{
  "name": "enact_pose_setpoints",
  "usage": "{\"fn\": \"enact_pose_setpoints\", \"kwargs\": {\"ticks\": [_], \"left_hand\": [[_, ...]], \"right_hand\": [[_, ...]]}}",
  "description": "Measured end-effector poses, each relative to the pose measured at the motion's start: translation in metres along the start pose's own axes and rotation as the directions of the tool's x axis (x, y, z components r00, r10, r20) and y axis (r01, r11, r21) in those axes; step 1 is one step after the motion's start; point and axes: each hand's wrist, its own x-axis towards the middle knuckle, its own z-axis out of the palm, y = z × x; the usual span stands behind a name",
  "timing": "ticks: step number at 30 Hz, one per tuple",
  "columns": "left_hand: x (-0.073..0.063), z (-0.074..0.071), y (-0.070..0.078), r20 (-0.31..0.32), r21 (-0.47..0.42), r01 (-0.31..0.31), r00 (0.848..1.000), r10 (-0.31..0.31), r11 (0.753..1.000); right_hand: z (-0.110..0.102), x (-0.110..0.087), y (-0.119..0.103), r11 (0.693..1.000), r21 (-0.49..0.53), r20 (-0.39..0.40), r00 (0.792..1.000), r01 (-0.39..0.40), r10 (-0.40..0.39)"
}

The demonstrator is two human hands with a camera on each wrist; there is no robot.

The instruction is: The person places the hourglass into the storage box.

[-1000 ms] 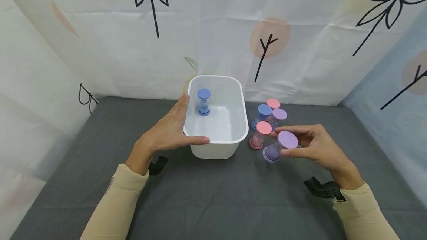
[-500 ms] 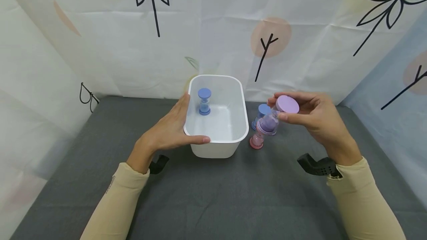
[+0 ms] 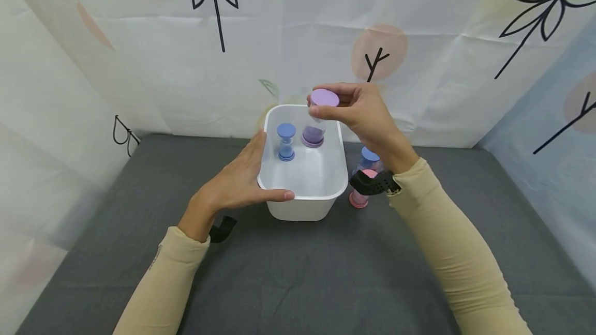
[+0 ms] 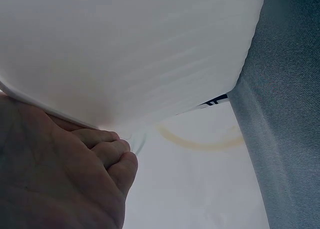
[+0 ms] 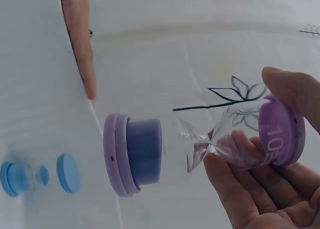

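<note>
My right hand point(image 3: 360, 112) pinches a purple sand timer point(image 3: 313, 133) by its top cap, thumb on the near side and fingers behind. The timer hangs upright inside the outline of the white plastic bin point(image 3: 298, 211), its purple sand in the lower bulb. In the right wrist view a white "10" marks the cap of this purple timer point(image 5: 145, 151). A blue sand timer point(image 3: 286, 142) stands in the bin on the left. My left hand point(image 3: 237, 180) rests against the bin, fingers along its left side and thumb along the front rim.
Right of the bin, a blue timer point(image 3: 369, 155) and a pink timer point(image 3: 358, 199) stand on the dark grey cloth point(image 3: 298, 273), partly hidden by my right wrist. A patterned white sheet point(image 3: 307, 56) rises behind the bin.
My right hand has lifted the purple sand timer from beside the group on the right and carried it up and left over the bin. The left hand and bin have stayed put.
</note>
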Motion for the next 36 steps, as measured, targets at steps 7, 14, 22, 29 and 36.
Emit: {"fn": "enact_pose_setpoints", "kwargs": {"ticks": [7,14,22,29,36], "left_hand": [[0.000,0.002,-0.002,0.014,0.015,0.040,0.999,-0.040,0.999],[0.000,0.004,-0.002,0.013,0.032,0.023,1.000,-0.023,0.999],[-0.002,0.002,0.002,0.050,0.053,0.093,0.994,-0.096,0.994],[-0.003,0.001,0.001,0.046,0.045,0.075,0.996,-0.077,0.996],[-0.004,-0.001,0.002,0.050,0.074,0.097,0.994,-0.101,0.993]], "right_hand": [[0.031,0.035,0.018,0.994,-0.076,-0.046,0.996,-0.081,0.078],[0.047,0.051,0.040,0.986,-0.058,-0.086,0.985,-0.154,0.148],[0.055,0.052,0.050,0.968,-0.148,-0.085,0.978,-0.204,0.193],[0.058,0.051,0.056,0.943,-0.222,-0.089,0.968,-0.249,0.235],[0.061,0.049,0.060,0.904,-0.355,-0.045,0.970,-0.240,0.241]]}}
